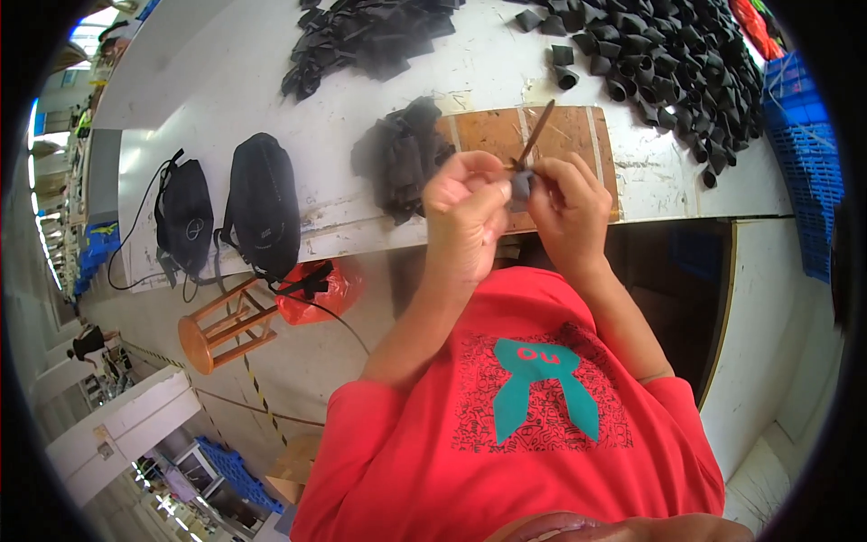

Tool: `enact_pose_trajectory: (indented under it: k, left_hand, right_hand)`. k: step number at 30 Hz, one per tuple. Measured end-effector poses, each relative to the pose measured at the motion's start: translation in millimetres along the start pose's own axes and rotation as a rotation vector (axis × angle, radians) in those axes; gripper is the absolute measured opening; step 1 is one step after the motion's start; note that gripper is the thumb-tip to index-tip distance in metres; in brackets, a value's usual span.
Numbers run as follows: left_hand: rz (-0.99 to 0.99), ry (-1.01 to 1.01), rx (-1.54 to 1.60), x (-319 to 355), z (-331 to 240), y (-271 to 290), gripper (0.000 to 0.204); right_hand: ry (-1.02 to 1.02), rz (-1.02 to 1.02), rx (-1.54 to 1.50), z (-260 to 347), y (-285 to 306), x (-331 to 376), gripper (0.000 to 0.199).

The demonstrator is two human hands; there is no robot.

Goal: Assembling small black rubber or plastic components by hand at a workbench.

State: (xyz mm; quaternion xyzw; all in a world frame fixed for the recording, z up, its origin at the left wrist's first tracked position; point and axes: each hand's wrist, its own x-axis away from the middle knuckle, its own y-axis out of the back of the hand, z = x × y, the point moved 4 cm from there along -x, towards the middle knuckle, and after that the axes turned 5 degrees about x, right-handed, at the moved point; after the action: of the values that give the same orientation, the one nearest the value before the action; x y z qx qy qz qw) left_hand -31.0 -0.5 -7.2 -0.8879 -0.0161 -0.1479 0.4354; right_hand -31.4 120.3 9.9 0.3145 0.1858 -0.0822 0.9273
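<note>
My left hand (465, 212) and my right hand (569, 208) are raised together in front of the white table's (343, 117) near edge. Between their fingertips sits a small dark grey folded piece (521, 187). My right hand also grips a thin brown stick (535, 134) that points up and away over a brown board (506, 135) lying on the table. A stack of black folded pieces (402, 155) rests just left of the board, close to my left hand.
Heaps of black pieces lie at the table's far middle (370, 36) and far right (668, 54). A blue crate (804, 144) stands at the right. Two black bags (226, 212) lie at the left, with an orange bag (321, 291) and a wooden stool (221, 330) below.
</note>
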Motion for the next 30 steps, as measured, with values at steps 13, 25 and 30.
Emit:
enact_pose_trajectory:
  k: [13,25,30]
  left_hand:
    - [-0.041,-0.527,-0.710,-2.7,-6.0,-19.3,0.009]
    - [0.186,0.449,0.370,-41.7,-6.6,-19.8,0.011]
    - [0.250,0.341,0.298,-42.0,-1.9,-12.6,0.019]
  right_hand:
    - [-0.751,0.444,-1.353,-6.5,-0.3,-10.3,0.017]
    - [-0.556,0.635,-1.045,-19.1,-6.5,-60.7,0.030]
    - [-0.459,0.561,-0.929,-26.6,-5.7,-56.9,0.028]
